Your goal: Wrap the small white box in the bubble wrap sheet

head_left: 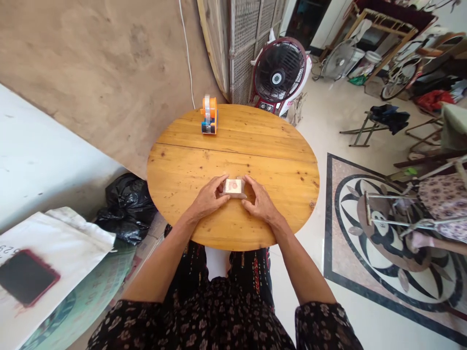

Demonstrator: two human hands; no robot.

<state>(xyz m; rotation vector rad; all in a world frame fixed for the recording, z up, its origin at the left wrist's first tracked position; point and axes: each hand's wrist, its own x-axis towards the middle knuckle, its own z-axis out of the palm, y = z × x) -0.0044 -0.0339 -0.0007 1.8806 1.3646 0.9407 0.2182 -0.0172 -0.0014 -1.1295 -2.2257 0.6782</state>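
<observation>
A small rectangular packet with a pale top and reddish print lies on the round wooden table. Clear wrapping seems to stick out at its ends. My left hand grips the packet's left end between thumb and fingers. At the other end, my right hand curves its thumb and fingers around the right side. Further back on the tabletop stands an orange and blue tape dispenser with a roll of clear tape.
A fan stands beyond the table's far edge. To the left are a black plastic bag and a phone-like dark device on white sacking. On the right, a person's foot rests near a folding stool and chair.
</observation>
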